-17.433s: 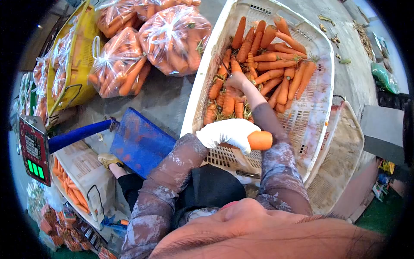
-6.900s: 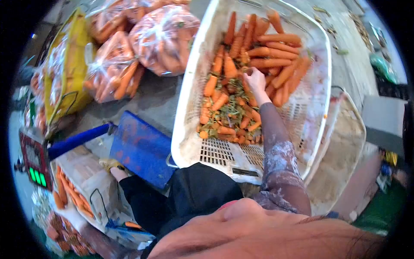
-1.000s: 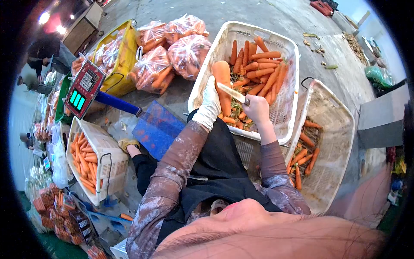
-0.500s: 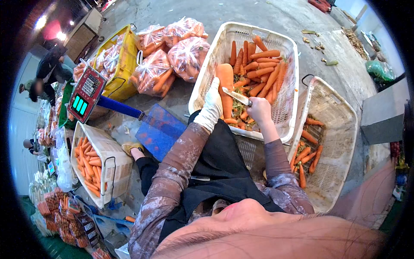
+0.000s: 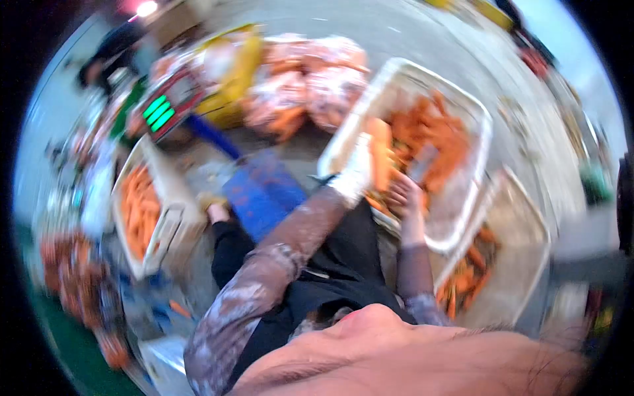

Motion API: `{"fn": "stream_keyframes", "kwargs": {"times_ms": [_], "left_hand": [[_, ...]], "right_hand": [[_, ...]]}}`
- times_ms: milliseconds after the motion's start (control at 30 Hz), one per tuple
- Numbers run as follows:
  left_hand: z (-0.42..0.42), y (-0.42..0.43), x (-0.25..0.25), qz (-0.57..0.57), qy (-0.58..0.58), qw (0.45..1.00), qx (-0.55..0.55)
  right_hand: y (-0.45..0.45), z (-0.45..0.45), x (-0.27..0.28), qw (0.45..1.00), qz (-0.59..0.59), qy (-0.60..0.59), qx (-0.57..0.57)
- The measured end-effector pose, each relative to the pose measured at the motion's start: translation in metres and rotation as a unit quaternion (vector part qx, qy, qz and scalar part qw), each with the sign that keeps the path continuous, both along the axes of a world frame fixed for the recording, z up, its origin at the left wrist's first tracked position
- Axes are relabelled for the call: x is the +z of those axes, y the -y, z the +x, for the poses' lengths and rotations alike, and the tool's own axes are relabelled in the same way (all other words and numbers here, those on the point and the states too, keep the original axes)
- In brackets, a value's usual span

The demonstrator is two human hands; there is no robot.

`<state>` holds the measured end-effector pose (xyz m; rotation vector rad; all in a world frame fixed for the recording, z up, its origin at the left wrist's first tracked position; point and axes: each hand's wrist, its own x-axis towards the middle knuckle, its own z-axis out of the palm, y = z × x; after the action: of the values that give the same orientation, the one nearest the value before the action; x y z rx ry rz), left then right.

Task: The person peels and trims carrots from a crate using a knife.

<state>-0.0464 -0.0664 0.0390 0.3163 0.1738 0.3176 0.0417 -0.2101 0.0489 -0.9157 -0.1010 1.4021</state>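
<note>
My left hand (image 5: 356,170), in a white glove, is closed around a very large, thick carrot (image 5: 381,155) standing upright over the near side of a white plastic crate (image 5: 481,171). Curled fingers of my right hand (image 5: 404,197) grip a knife, with its blurred blade (image 5: 422,162) pointing up and away from me, apart from the big carrot. The knife's handle is hidden in the hand. Beyond the blade lies a heap of smaller carrots (image 5: 446,142) inside the crate. Motion blur softens the whole view.
To the right stands a second white crate (image 5: 522,241) with some carrots. A blue platform scale (image 5: 264,188) with a lit display (image 5: 159,113) is at left, beside another crate of carrots (image 5: 140,211). Bagged carrots (image 5: 281,102) and a yellow crate (image 5: 241,76) stand behind. A person (image 5: 115,49) bends at far left.
The view has turned, shifting the crates right. My right hand has drawn back from the big carrot, and the knife blade now points away instead of lying against it. My left hand keeps its hold.
</note>
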Motion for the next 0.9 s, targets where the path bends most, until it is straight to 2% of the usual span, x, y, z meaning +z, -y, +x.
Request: {"fn": "stream_keyframes", "kwargs": {"times_ms": [33, 67, 133, 167, 200, 233, 300, 333, 367, 400, 433, 467, 533, 567, 600, 633, 667, 700, 733, 767, 800, 833, 867, 900], "left_hand": [[-0.004, 0.026, 0.045, 0.042, -0.185, 0.964, 0.186], [-0.013, 0.028, 0.06, 0.118, -0.26, 0.924, 0.255], [-0.016, 0.032, 0.069, 0.315, -0.349, 0.838, 0.276], [-0.019, 0.033, 0.076, 0.354, -0.354, 0.818, 0.283], [-0.019, 0.035, 0.079, 0.368, -0.343, 0.816, 0.284], [-0.019, 0.031, 0.076, 0.34, -0.275, 0.849, 0.297], [-0.02, 0.021, 0.069, 0.271, -0.131, 0.904, 0.304], [-0.023, 0.017, 0.059, 0.186, -0.123, 0.927, 0.303], [-0.025, 0.014, 0.05, 0.097, -0.114, 0.94, 0.307], [-0.035, 0.009, 0.045, 0.02, -0.111, 0.958, 0.264], [-0.05, 0.003, 0.037, -0.018, -0.064, 0.975, 0.213], [-0.079, 0.004, 0.037, -0.056, -0.019, 0.986, 0.158], [-0.136, -0.002, 0.043, -0.255, 0.03, 0.96, 0.108], [-0.166, -0.006, 0.039, -0.192, 0.021, 0.965, 0.176], [-0.2, -0.01, 0.036, -0.127, 0.012, 0.962, 0.242], [-0.238, -0.019, 0.036, -0.175, 0.044, 0.96, 0.216], [-0.273, -0.023, 0.043, -0.123, -0.024, 0.943, 0.308], [-0.311, -0.035, 0.042, -0.101, -0.049, 0.929, 0.353], [-0.355, -0.054, 0.033, -0.15, -0.054, 0.914, 0.373], [-0.397, -0.071, 0.031, -0.12, -0.073, 0.894, 0.426], [-0.442, -0.093, 0.026, -0.026, -0.078, 0.863, 0.499], [-0.482, -0.121, 0.022, -0.043, -0.073, 0.8, 0.593], [-0.51, -0.135, 0.032, 0.107, -0.073, 0.706, 0.697], [-0.515, -0.136, 0.066, 0.024, -0.064, 0.669, 0.74]], "right_hand": [[-0.003, -0.005, 0.013, 0.997, -0.047, 0.026, -0.052], [-0.006, -0.01, 0.027, 0.989, -0.095, 0.053, -0.101], [-0.001, 0.015, -0.03, 0.985, -0.095, 0.081, -0.12], [0.0, 0.028, -0.058, 0.982, -0.095, 0.095, -0.13], [0.003, 0.029, -0.068, 0.97, -0.062, 0.203, -0.121], [0.006, 0.029, -0.076, 0.943, -0.033, 0.309, -0.122], [0.009, 0.035, -0.089, 0.885, -0.067, 0.455, -0.078], [0.008, 0.046, -0.109, 0.884, -0.057, 0.458, -0.078], [0.007, 0.051, -0.121, 0.813, -0.083, 0.57, -0.079], [0.003, 0.048, -0.116, 0.727, -0.108, 0.674, -0.081], [0.004, 0.043, -0.113, 0.69, -0.081, 0.714, -0.088], [0.003, 0.023, -0.083, 0.675, -0.126, 0.726, -0.044], [0.005, 0.016, -0.071, 0.673, -0.127, 0.727, -0.05], [0.005, 0.018, -0.077, 0.674, -0.131, 0.725, -0.053], [0.003, 0.022, -0.083, 0.702, -0.134, 0.697, -0.063], [0.003, 0.026, -0.088, 0.728, -0.134, 0.668, -0.072], [0.002, 0.028, -0.093, 0.729, -0.134, 0.668, -0.073], [0.0, 0.027, -0.093, 0.728, -0.136, 0.668, -0.072], [-0.001, 0.026, -0.094, 0.727, -0.139, 0.668, -0.07], [-0.002, 0.024, -0.09, 0.729, -0.139, 0.667, -0.071], [-0.003, 0.021, -0.085, 0.701, -0.139, 0.696, -0.063], [-0.003, 0.016, -0.083, 0.673, -0.141, 0.724, -0.054], [-0.004, 0.016, -0.086, 0.676, -0.143, 0.721, -0.051], [-0.005, 0.019, -0.088, 0.696, -0.142, 0.703, -0.03]]}}
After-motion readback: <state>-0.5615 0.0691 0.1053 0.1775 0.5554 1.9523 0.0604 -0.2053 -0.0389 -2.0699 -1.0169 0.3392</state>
